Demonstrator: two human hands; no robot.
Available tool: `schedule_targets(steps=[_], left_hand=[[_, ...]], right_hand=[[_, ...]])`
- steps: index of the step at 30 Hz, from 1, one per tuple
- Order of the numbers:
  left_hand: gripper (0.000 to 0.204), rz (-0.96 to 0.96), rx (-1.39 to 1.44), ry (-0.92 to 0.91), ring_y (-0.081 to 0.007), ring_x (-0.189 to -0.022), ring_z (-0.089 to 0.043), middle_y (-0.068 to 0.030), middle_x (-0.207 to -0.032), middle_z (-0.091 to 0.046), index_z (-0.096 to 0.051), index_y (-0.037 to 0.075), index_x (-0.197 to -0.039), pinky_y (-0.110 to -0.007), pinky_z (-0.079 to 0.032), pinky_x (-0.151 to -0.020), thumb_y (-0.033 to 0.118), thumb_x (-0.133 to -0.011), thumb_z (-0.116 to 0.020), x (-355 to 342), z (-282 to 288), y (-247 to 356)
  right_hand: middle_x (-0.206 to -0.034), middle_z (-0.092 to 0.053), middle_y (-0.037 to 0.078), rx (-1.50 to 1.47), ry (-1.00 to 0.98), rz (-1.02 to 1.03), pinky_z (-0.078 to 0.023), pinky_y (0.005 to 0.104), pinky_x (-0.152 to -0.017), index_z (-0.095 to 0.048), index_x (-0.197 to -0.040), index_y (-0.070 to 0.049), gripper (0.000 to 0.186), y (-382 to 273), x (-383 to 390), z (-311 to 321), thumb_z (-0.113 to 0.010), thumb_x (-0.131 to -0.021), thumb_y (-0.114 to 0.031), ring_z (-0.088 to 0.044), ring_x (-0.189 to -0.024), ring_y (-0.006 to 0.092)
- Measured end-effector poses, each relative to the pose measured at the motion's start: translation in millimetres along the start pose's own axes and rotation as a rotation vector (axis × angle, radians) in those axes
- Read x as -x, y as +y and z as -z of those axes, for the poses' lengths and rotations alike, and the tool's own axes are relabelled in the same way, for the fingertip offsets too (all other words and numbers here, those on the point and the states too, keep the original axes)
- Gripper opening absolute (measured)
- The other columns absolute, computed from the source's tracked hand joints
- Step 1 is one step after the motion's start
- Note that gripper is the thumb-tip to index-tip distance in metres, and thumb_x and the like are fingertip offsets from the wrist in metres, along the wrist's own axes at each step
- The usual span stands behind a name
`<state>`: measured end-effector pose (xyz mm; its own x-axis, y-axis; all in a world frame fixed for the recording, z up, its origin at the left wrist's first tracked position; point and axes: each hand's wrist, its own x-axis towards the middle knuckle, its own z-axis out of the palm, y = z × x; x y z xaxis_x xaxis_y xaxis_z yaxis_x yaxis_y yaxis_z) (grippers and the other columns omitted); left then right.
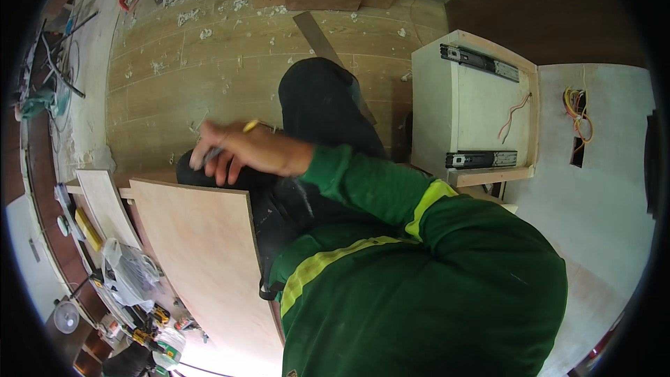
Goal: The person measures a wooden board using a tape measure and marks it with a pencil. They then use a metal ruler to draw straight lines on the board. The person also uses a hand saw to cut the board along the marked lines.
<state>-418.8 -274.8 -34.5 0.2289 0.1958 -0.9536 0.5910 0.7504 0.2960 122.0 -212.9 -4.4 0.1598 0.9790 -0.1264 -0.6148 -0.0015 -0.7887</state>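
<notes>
I look down on a wooden plank floor (209, 49) littered with pale shavings and scraps, with a workbench (70, 237) cluttered with tools along the lower left edge. A plywood panel (202, 258) stands against the bench, its upper edge running level below my hand. To the right sits an open white cabinet carcass (474, 105) with two black drawer slides (481, 159) already screwed to its inner walls and loose wires hanging from a hole in the wall beside it.

As I judge it, the slides are done and the panel is only being marked; I can see no line, cut or fixing on its face yet, so most of the work on it is left.

My right hand (241, 150) hangs just above the panel's top edge, near its left corner, fingers closed around a yellow pencil (230, 141) whose end pokes up behind the knuckles. The green sleeve (370, 188) reaches across my body from the right, elbow bent, wrist turned down. My left hand is not visible.
</notes>
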Motion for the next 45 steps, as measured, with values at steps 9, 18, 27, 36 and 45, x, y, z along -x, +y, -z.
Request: schedule_targets(steps=[9, 18, 27, 36, 45], left_hand=[[0.043, 0.19, -0.023, 0.098, -0.0293, -0.092, -0.076, -0.0151, -0.107, -0.075, -0.064, 0.002, -0.133, -0.04, -0.063, -0.081, 0.035, -0.108, -0.05, 3, -10, 31], [0.039, 0.469, -0.127, 0.222, -0.0305, -0.089, -0.077, -0.0159, -0.107, -0.076, -0.064, 0.003, -0.133, -0.041, -0.065, -0.079, 0.028, -0.109, -0.047, 60, 10, 66], [0.039, -0.818, -1.374, 0.756, -0.0383, -0.148, -0.048, -0.0159, -0.145, -0.063, -0.069, 0.006, -0.133, -0.05, -0.04, -0.12, 0.016, -0.096, -0.075, 1, -73, 390], [0.06, -0.642, -1.244, 0.176, -0.0382, -0.089, -0.066, -0.0154, -0.087, -0.064, -0.069, 0.003, -0.09, -0.048, -0.052, -0.079, 0.054, -0.111, -0.046, -91, -70, 496], [0.058, -0.61, -1.335, 0.265, -0.0434, -0.082, -0.067, -0.0181, -0.081, -0.066, -0.067, 0.005, -0.092, -0.052, -0.051, -0.072, 0.055, -0.112, -0.043, -116, -25, 539]], right_hand=[[-0.12, -0.075, 0.014, 0.116, 1.076, 0.141, -0.052, 0.0413, -0.096, -0.071, -0.111, -0.003, 0.058, -20, 47, 322, -0.046, -0.113, -0.056, -0.067, -0.114, 0.0252], [-0.085, -0.077, 0.02, 0.755, 1.504, -0.651, -0.058, 0.0483, -0.07, -0.07, -0.106, 0.012, 0.049, 315, 131, 479, -0.07, -0.097, -0.035, -0.073, -0.074, 0.0409], [-0.085, -0.068, 0.009, 0.378, 1.318, -0.45, -0.05, 0.0392, -0.065, -0.067, -0.104, 0.0, 0.044, 316, 153, 476, -0.07, -0.102, -0.044, -0.062, -0.07, 0.0242], [-0.089, -0.061, 0.0, 0.155, 0.99, 0.148, -0.041, 0.0258, -0.06, -0.071, -0.124, -0.005, 0.038, -31, -36, 343, -0.062, -0.11, -0.039, -0.045, -0.063, 0.0039], [-0.09, -0.07, 0.011, 0.757, 0.279, -0.046, -0.056, 0.0342, -0.075, -0.069, -0.119, -0.001, 0.021, -55, -96, 109, -0.064, -0.108, -0.018, -0.066, -0.076, 0.0217]])
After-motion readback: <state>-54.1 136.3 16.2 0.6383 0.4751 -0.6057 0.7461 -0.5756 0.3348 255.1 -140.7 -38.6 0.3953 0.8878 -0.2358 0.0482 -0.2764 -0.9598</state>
